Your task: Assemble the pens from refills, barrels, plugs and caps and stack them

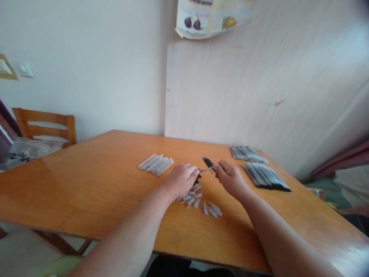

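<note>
My left hand (183, 177) and my right hand (229, 176) meet over the orange wooden table (86, 184), both pinching one thin pale pen barrel (205, 169) between them. A small dark piece (207, 161) lies just beyond the barrel. Under and in front of my hands lie several short pale caps (198, 200). A row of white tubes (156, 163) sits to the left of my left hand. Two stacks of dark finished pens (266, 176) (248, 153) lie to the right of my right hand.
A wooden chair (46, 125) stands at the far left with a plastic bag (25, 150) beside it. Behind the table are a white wall and a pale wood panel (245, 84). A fruit picture (213, 17) hangs above.
</note>
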Action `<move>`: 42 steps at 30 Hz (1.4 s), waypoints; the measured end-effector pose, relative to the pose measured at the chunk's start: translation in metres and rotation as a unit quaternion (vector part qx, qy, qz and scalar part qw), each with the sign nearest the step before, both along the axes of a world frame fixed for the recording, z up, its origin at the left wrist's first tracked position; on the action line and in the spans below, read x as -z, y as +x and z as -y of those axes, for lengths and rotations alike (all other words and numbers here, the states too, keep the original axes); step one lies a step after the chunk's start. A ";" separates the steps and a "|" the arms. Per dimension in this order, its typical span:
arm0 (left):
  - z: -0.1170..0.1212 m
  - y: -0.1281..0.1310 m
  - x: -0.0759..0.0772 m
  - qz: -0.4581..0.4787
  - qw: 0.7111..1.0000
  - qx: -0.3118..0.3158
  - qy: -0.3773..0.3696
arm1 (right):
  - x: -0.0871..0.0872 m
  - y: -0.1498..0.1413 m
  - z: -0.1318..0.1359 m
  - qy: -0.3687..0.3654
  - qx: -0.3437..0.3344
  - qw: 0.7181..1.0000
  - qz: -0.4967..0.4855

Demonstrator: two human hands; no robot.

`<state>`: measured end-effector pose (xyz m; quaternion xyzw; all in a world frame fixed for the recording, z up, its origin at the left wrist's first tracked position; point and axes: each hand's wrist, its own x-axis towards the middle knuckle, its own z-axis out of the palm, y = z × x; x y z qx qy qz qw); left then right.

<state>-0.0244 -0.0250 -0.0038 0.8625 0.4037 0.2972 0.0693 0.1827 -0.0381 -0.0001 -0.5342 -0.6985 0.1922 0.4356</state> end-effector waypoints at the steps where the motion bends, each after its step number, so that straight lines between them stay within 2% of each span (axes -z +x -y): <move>1: 0.000 0.000 0.000 -0.001 1.000 0.002 0.001 | 0.000 0.000 0.000 0.000 -0.001 1.000 -0.002; 7: -0.002 0.001 0.004 0.039 0.999 -0.002 0.004 | -0.002 -0.002 0.001 -0.016 -0.003 1.000 -0.011; 11: -0.002 0.002 0.007 0.054 0.998 -0.015 -0.024 | 0.000 -0.002 -0.001 -0.023 -0.009 1.000 -0.015; 21: 0.001 0.000 0.000 0.021 0.999 0.005 -0.047 | 0.003 0.003 -0.004 0.013 0.000 0.999 -0.033; 26: 0.000 0.003 0.003 0.058 0.996 0.013 -0.063 | 0.005 0.004 -0.006 0.017 0.007 1.000 -0.015; 36: 0.000 0.002 0.004 0.076 0.997 0.004 -0.001 | 0.003 -0.002 -0.004 -0.029 0.023 0.998 -0.044; 42: 0.000 0.003 0.003 0.073 0.997 0.017 -0.030 | 0.005 -0.003 -0.005 -0.001 0.021 0.998 -0.053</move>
